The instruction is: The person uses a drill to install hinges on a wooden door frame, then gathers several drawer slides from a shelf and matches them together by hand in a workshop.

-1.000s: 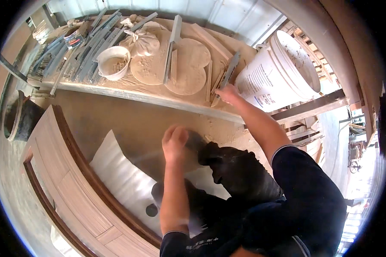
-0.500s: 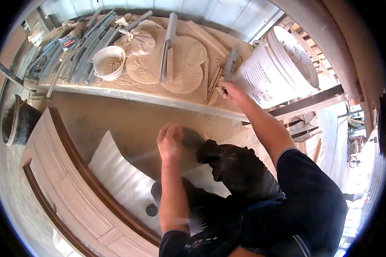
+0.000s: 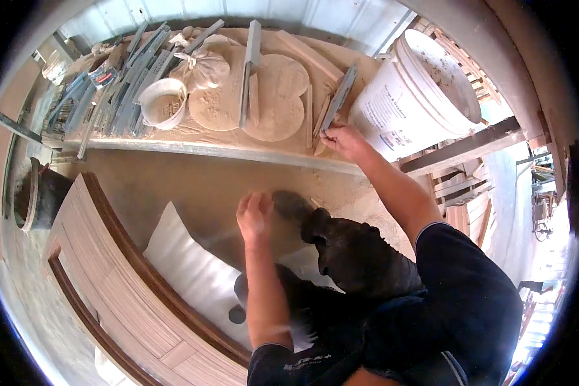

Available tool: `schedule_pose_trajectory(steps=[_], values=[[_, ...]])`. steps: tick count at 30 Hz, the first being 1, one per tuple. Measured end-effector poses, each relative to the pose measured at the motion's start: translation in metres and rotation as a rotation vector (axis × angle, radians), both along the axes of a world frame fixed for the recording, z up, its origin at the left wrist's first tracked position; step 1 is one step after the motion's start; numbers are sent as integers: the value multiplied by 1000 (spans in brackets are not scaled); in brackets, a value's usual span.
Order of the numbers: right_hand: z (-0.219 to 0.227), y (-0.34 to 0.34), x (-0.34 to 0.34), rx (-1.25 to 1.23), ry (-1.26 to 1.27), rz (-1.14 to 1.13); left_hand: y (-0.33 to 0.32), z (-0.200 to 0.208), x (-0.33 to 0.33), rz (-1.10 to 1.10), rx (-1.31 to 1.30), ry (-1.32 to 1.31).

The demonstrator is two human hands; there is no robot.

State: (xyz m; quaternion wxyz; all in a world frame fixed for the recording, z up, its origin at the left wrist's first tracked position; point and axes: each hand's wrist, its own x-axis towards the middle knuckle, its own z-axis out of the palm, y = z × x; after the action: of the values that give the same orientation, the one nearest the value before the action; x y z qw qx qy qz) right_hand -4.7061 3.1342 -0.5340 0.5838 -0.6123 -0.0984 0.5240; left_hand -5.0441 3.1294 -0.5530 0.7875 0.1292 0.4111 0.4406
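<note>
My right hand is closed on the near end of a grey metal rail, which is tilted up from the dusty bench top beside a white bucket. Below the bench edge, my left hand hangs over the floor with its fingers curled in. Whatever it may hold is hidden. A wood-grained panel door with dark edging lies to the left of my left forearm.
Several grey rails lie heaped at the bench's left, near a small white pail and a tied bag. A black bucket stands at far left. White sheeting lies beside the door.
My right hand has shifted slightly left and taken hold of the grey rail, which now leans up from its earlier lying place. My left hand has stayed about where it was.
</note>
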Motion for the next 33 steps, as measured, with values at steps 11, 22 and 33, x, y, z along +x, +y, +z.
schedule_pose_trajectory(steps=[11,22,33], values=[[-34,-4,15,-333,-1252,190,3,-10,0,-22,-11,102],[28,158,-156,-208,-1419,685,12,15,0,45,-17,163],[-34,194,-96,-127,-528,778,5,0,-10,-174,550,849]])
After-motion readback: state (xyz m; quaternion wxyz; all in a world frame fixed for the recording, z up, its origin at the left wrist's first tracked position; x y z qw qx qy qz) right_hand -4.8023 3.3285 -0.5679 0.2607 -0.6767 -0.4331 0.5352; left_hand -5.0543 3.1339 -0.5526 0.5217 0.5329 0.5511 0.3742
